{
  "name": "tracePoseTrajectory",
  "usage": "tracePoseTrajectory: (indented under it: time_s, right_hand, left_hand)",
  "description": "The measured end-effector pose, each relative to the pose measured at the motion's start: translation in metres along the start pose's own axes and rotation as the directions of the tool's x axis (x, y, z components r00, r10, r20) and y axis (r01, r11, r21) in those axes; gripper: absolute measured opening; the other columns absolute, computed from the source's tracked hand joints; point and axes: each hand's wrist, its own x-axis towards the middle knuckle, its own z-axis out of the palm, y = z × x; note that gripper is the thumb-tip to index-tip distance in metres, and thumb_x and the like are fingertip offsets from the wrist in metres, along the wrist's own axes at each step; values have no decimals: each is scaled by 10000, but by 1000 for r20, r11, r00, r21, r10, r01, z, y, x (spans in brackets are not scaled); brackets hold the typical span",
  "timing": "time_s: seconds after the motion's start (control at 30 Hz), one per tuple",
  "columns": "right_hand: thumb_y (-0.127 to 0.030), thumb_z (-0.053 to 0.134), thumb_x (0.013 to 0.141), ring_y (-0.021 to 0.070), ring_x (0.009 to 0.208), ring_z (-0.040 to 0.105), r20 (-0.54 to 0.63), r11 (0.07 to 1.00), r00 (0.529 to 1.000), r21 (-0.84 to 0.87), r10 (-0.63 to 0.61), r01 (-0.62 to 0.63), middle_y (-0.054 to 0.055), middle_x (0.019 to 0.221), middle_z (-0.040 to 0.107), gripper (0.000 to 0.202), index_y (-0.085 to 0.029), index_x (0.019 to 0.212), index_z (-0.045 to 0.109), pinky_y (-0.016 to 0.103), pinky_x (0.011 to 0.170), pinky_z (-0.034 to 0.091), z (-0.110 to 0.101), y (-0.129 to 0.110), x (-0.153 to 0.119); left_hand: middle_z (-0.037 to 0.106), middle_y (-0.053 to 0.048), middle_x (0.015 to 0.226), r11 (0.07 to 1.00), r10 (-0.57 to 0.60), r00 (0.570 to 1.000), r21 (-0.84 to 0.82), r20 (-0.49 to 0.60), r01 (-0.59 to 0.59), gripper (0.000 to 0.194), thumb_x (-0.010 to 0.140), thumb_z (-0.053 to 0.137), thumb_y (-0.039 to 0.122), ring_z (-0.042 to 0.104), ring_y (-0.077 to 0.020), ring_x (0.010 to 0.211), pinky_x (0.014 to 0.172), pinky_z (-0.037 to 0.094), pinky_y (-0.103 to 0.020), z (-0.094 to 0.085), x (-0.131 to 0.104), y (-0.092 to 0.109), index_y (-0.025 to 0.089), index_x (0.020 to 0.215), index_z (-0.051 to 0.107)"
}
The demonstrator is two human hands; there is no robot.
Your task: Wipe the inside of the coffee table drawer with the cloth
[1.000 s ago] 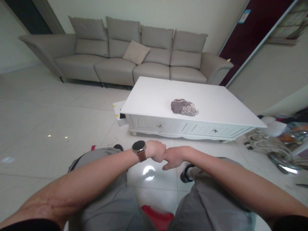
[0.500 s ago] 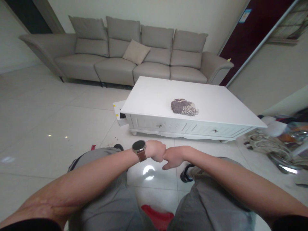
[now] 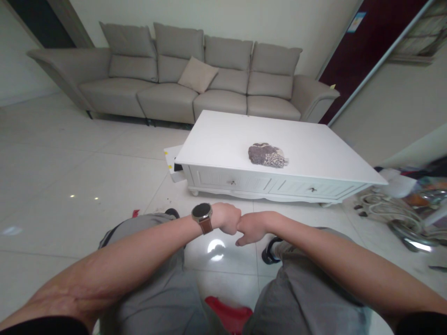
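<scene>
My left hand (image 3: 227, 218), with a dark-faced watch (image 3: 201, 212) on a brown strap at the wrist, is closed in a fist, knuckles up. My right hand (image 3: 254, 227) touches it, curled in, its thumb pointing down and to the left. No object shows in either hand; the undersides of the fingers are hidden. Both hands hang over the floor between my knees, apart from the white coffee table (image 3: 223, 135) beyond them. On its top, near the front edge, lies a bundle of brown and cream patterned cloth (image 3: 268, 155).
A grey sofa (image 3: 167, 97) with a beige cushion (image 3: 198, 75) stands behind the table. A white box (image 3: 178, 176) is on the floor at its left end. Coiled hose or cable (image 3: 375, 207) and clutter lie at right. Something red (image 3: 230, 316) is below, between my legs.
</scene>
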Motion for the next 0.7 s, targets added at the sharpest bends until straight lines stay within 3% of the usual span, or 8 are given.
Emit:
tracePoseTrajectory:
  time_s: [0.23, 0.5, 0.7]
  right_hand:
    - [-377, 698, 885, 315, 1127, 675, -36, 1000, 999, 26, -5, 6, 183, 1266, 706, 517, -96, 1318, 668, 378, 973, 488, 1, 0, 1]
    - [-416, 695, 896, 322, 1114, 681, -21, 1000, 1000, 22, 13, -13, 193, 1231, 717, 516, -80, 1287, 686, 374, 967, 488, 1, 1, 1]
    - [-418, 682, 911, 322, 1172, 661, -9, 999, 1000, 30, 12, -11, 194, 1307, 685, 560, -80, 1356, 642, 365, 984, 483, 0, -1, 0]
  left_hand:
    - [772, -232, 1015, 1000, -2, 1000, -10, 1, 2, 361, 799, 615, 272, 746, -369, 968, 736, 598, -406, 0, 0, 1, 100, 1089, 747]
    - [773, -230, 1011, 1000, -6, 1000, -7, -8, 6, 357, 783, 637, 281, 747, -363, 963, 743, 600, -398, 0, 0, 1, 107, 1075, 747]
    - [772, -230, 1010, 1000, 4, 1000, -14, 3, -3, 355, 784, 633, 278, 745, -372, 958, 736, 602, -412, 0, 0, 0, 102, 1072, 744]
